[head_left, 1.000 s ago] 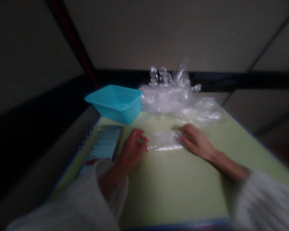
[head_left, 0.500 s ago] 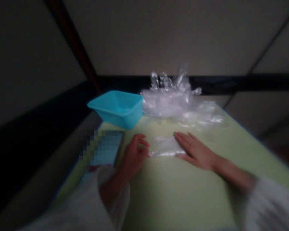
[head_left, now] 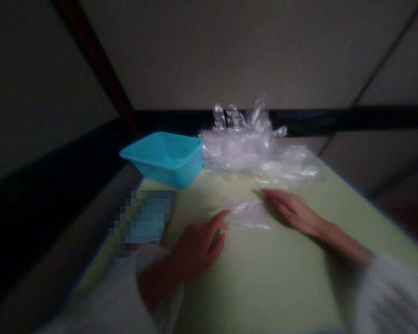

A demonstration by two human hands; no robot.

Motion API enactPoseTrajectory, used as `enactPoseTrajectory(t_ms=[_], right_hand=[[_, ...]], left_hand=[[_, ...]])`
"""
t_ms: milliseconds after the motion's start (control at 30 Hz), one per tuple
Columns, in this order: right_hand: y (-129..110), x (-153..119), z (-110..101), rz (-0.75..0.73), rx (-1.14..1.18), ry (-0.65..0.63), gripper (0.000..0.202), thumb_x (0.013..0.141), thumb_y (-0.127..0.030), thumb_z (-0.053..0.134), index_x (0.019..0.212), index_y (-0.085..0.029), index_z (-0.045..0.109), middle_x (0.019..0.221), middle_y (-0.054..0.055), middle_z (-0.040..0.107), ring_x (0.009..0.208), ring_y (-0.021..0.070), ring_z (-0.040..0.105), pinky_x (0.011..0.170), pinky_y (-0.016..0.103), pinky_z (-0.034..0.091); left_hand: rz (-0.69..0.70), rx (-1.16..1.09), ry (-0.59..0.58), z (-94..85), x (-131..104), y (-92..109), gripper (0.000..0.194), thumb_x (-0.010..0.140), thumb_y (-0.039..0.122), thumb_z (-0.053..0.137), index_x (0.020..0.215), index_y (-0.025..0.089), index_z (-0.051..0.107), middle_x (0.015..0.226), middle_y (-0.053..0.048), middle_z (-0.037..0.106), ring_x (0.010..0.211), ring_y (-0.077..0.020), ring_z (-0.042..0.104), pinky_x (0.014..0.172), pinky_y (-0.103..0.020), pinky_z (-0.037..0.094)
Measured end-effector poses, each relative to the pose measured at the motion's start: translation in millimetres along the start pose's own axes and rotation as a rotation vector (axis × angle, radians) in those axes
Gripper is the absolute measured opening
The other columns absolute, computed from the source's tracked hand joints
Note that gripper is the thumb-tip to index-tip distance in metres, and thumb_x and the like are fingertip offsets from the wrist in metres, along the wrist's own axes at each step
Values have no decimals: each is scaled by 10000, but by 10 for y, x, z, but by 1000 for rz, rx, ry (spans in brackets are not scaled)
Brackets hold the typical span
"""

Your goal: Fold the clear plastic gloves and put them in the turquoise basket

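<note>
A flat, folded piece of clear plastic (head_left: 249, 214) lies on the pale green tabletop (head_left: 261, 283) between my hands. My left hand (head_left: 204, 239) is at its left edge, the index finger stretched out to the film and the other fingers loosely bent apart. On the other side, my right hand (head_left: 290, 208) is beside the right edge with fingers extended, tilted onto its side. Neither hand grips anything. Beyond them rises a heap of clear disposable plastic gloves (head_left: 244, 148), some fingers sticking up.
A turquoise plastic basin (head_left: 184, 174) stands at the back left, its rim against the glove heap. Nearer me on the left is a flat bluish object (head_left: 149, 218), blurred out in part. A wall (head_left: 230, 55) rises behind the table.
My left hand has turned and straightened its index finger toward the plastic. My right hand has come off the plastic and shifted right. The plastic's right edge now shows.
</note>
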State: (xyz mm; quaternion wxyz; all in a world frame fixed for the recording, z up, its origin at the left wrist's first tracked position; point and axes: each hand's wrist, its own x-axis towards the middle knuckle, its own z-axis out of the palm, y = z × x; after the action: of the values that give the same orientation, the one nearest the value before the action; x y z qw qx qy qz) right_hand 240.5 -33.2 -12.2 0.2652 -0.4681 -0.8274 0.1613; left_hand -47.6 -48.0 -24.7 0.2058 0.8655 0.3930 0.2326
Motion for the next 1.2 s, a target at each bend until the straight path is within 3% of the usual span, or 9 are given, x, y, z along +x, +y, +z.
enactPoseTrajectory(t_ms=[200,367,500,600,667,733,867,1033,1200], right_hand=[[-89,-6,-55,46,204,-48,259,919,-208,363,1090,-150,549,956,80,665,843,201,624,734,342,502],[-240,-64,-51,-72,363,-198,184,906,-146,376,996,-159,536,866,48,638,763,141,598,679,268,484],[-202,-96,-48,-311,167,-193,204,882,-122,392,931,-144,589,799,58,604,709,144,554,632,264,443],[-156,-95,-43,-488,4,-158,248,855,-104,384,918,-124,623,767,80,587,700,168,524,634,293,426],[-143,-90,-28,-552,-35,-131,260,843,-108,394,955,-118,629,773,88,595,713,179,521,644,307,423],[-142,-86,-10,-590,-47,-109,271,836,-114,405,991,-122,627,799,94,611,735,188,525,656,320,420],[-154,-88,7,-622,-90,-82,276,828,-116,391,966,-115,630,766,91,608,705,193,509,631,330,403],[-178,-99,-1,-639,-181,-67,297,853,-144,352,986,-110,614,750,90,581,694,202,488,617,338,397],[-196,-101,5,-632,-203,-138,306,865,-155,346,1013,-100,608,764,96,570,719,215,481,650,354,413]], left_hand=[[-101,192,-73,-47,80,3,551,875,203,417,1399,184,247,1204,-91,620,1020,-234,625,883,-387,478],[-226,383,29,-65,122,-34,563,894,231,398,1407,93,211,1236,-188,565,1064,-310,593,852,-469,491],[69,330,114,-67,87,-7,516,860,252,455,1336,92,340,1292,-183,500,1198,-289,481,970,-434,424],[351,230,-93,-68,79,61,555,875,316,472,1372,130,311,1406,-148,402,1308,-253,355,1069,-403,320],[446,184,-250,-60,98,99,622,888,410,466,1413,150,255,1476,-123,305,1363,-244,260,1110,-403,245],[461,162,-340,-47,124,118,708,886,511,438,1443,152,190,1508,-115,229,1389,-245,190,1131,-415,182],[430,152,-403,-31,152,122,771,874,595,387,1457,148,154,1521,-113,174,1400,-246,147,1140,-421,136],[412,148,-402,-20,153,120,818,845,648,380,1456,148,167,1514,-121,193,1393,-256,175,1140,-416,138],[426,145,-410,7,161,102,818,846,653,367,1459,152,159,1517,-116,183,1395,-252,164,1143,-421,117]])
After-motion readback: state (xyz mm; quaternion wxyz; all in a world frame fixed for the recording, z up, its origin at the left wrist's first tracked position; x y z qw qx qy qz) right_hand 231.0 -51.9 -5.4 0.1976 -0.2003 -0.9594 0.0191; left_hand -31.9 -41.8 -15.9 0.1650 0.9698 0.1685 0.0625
